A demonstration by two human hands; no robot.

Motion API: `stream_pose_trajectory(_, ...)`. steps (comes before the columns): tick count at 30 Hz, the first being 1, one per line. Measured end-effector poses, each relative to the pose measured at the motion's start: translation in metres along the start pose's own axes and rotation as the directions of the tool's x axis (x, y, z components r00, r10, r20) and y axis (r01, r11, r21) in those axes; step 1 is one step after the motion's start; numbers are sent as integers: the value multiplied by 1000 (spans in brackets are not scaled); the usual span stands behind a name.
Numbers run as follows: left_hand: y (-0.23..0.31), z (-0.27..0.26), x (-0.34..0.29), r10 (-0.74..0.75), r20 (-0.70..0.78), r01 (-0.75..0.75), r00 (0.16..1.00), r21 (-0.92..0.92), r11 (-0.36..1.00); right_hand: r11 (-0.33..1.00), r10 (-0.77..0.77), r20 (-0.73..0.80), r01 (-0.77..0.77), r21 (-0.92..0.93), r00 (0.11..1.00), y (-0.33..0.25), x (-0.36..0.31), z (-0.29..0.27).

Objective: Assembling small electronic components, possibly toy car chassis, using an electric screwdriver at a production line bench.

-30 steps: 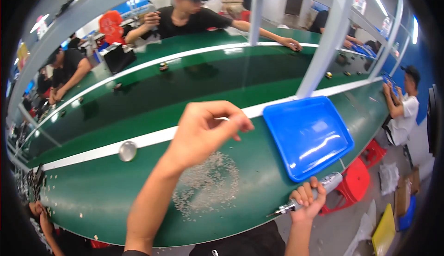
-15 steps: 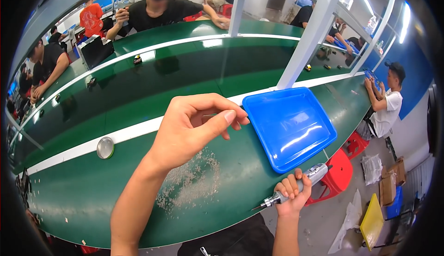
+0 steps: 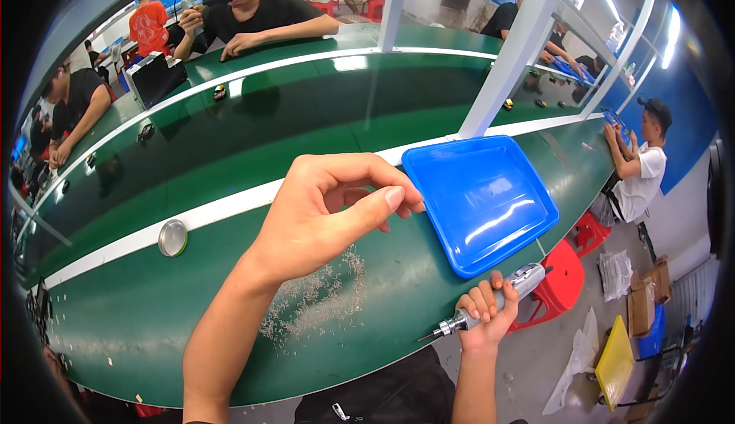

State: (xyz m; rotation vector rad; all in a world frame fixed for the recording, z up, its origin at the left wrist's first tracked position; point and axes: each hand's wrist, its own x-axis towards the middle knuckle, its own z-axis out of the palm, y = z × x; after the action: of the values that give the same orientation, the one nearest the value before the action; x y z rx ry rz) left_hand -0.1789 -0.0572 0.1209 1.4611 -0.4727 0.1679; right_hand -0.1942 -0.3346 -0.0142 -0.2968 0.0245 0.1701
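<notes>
My left hand (image 3: 325,213) is held over the green workbench, its thumb and fingers curled together in a loose pinch. Whatever lies between the fingertips, if anything, is too small or hidden to make out. Those fingertips are by the left edge of a shallow blue plastic tray (image 3: 490,202). My right hand (image 3: 488,317) wraps round a grey electric screwdriver (image 3: 526,280) near the bench's front edge, its thin bit pointing left. Beneath my left wrist, a scatter of tiny silvery pieces (image 3: 325,301), which look like small screws, is spread over the bench.
A small round tin lid (image 3: 173,238) rests by the white rail at the left. Beyond the rail, a dark green conveyor (image 3: 306,117) carries several small parts. A grey post (image 3: 509,64) rises behind the tray. Co-workers sit across and at the right; a red stool (image 3: 557,282) stands beside the bench.
My left hand has shifted slightly right, while my right hand keeps its grip on the screwdriver. The co-worker across has drawn an outstretched arm in onto the far bench.
</notes>
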Motion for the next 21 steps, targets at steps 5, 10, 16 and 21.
stream_pose_trajectory(5,-2,4,-1,47,47,-44,998,-63,997,1000,-1,54,1,-6,999,1,0,-1)
stream_pose_trajectory(10,-1,5,-3,46,90,-34,995,-130,991,1000,-5,63,6,-8,998,1,0,0)
stream_pose_trajectory(16,3,13,-4,74,70,-63,995,-154,986,1000,2,84,-1,-17,996,1,0,0)
stream_pose_trajectory(21,5,18,-5,63,75,-49,995,-180,982,1000,6,86,-4,-14,996,1,0,-1)
